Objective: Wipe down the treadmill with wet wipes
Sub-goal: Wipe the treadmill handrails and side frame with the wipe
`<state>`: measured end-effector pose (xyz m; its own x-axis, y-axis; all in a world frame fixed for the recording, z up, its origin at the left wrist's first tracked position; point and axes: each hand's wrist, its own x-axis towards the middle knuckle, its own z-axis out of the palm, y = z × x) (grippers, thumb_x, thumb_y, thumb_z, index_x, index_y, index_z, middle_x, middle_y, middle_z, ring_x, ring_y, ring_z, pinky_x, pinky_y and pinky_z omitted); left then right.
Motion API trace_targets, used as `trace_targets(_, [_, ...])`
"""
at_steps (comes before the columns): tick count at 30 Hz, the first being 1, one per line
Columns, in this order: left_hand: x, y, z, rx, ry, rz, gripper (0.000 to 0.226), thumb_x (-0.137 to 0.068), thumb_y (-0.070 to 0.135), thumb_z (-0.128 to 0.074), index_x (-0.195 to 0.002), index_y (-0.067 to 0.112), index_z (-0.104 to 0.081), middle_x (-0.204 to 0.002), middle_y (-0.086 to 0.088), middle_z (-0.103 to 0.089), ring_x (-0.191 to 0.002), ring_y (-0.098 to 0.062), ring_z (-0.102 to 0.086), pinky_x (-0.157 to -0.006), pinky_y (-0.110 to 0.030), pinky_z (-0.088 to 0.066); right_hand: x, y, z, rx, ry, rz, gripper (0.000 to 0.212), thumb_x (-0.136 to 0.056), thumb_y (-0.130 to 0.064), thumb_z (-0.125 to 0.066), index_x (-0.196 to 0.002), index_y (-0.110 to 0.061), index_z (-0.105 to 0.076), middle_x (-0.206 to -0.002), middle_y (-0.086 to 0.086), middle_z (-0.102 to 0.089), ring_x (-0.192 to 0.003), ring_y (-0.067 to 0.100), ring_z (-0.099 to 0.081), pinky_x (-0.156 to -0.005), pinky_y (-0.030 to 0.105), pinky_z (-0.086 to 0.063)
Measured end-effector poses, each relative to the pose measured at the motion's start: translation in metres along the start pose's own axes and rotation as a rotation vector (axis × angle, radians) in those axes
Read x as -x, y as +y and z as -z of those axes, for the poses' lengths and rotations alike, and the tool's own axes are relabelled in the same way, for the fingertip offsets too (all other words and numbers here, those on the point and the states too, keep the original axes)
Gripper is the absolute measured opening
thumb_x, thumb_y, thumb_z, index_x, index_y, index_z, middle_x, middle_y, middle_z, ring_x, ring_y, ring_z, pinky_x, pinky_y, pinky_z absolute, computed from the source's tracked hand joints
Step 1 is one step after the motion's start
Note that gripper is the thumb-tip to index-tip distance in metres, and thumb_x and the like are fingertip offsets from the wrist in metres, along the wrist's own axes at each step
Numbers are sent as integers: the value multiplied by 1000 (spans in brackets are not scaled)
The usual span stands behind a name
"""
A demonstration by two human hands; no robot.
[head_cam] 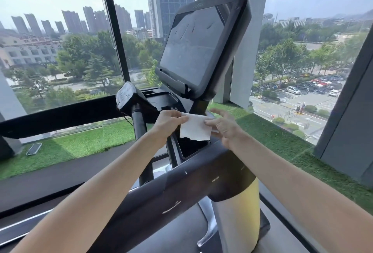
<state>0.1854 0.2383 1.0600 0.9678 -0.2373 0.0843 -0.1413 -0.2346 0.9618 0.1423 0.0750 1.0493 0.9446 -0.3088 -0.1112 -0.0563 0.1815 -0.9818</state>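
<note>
Hanging above the console pocket (194, 149) of the treadmill (181, 188), the wet wipe (195, 130) is pinched at its top left corner by the left hand (171, 120) and at its right edge by the right hand (224, 128), other fingers splayed.

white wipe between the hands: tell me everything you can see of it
The wipe is a thin white sheet, soft and cloth-like, roughly rectangular with an uneven lower edge. It hangs in the air, spread nearly flat towards the camera, in front of a dark recess of the treadmill. The left hand pinches its upper left corner. The right hand, blurred, seems to pinch its right edge. Nothing else visibly touches it. Wetness cannot be judged.
</note>
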Motion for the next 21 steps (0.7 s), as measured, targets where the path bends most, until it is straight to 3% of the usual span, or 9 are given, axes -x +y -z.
trace_targets(2, [-8,1,-8,-40,73,-93,10,-88,16,-67,-89,6,-70,-104,0,-57,-90,-11,-54,-77,-21,-44,-6,-4,6,41,-22,32,35,-82,8,-64,-111,-12,-64,-118,13,-63,-91,24,-65,-60,27,-54])
trace_targets(4, [-15,3,-16,-46,81,-132,10,-87,16,-68,-85,7,-70,-108,0,-59,-95,-15,-56,-84,-27,-48,-11,-8,12,108,-72,83,29,-78,2,-72,-106,-5,-66,-108,14,-67,-87,24,-65,-65,27,-56])
trace_targets(8, [-29,7,-34,-80,50,-151,11,-87,19,-69,-77,13,-68,-85,-4,-65,-82,-19,-60,-78,-34,-51,-33,-9,25,358,-22,175,27,-69,-18,-84,-88,-9,-67,-83,1,-65,-79,16,-62,-78,32,-52])
trace_targets(11, [-40,8,-49,-111,47,-155,11,-86,22,-70,-77,15,-68,-85,-9,-66,-81,-23,-62,-74,-37,-52,-54,-6,37,581,48,275,26,-65,-40,-83,-71,-21,-67,-86,4,-64,-89,20,-59,-83,32,-47])
trace_targets(13, [-44,10,-58,-105,7,-130,8,-86,22,-70,-82,15,-68,-88,-13,-68,-79,-21,-63,-74,-37,-53,-62,-8,46,677,22,288,26,-72,-39,-79,-77,-17,-68,-82,0,-62,-80,13,-56,-71,25,-44])
trace_targets(16, [-53,12,-67,-2,-149,-53,13,-85,14,-70,-96,15,-65,-98,-18,-67,-83,-23,-63,-70,-35,-52,-72,-12,61,497,-148,193,19,-80,-22,-75,-84,-8,-63,-70,-1,-57,-64,10,-53,-52,16,-38])
trace_targets(19, [-65,11,-68,344,-295,121,32,-86,0,-63,-117,4,-57,-103,-17,-65,-82,-23,-66,-61,-29,-55,-83,-14,79,216,-338,79,8,-83,-7,-70,-85,-2,-65,-73,3,-63,-68,14,-61,-57,20,-48])
trace_targets(21, [-70,9,-76,425,-262,198,37,-88,1,-61,-124,4,-51,-102,-16,-64,-76,-21,-64,-58,-29,-54,-92,-16,90,128,-423,49,5,-85,-4,-66,-80,-5,-66,-70,1,-64,-69,13,-61,-63,22,-49])
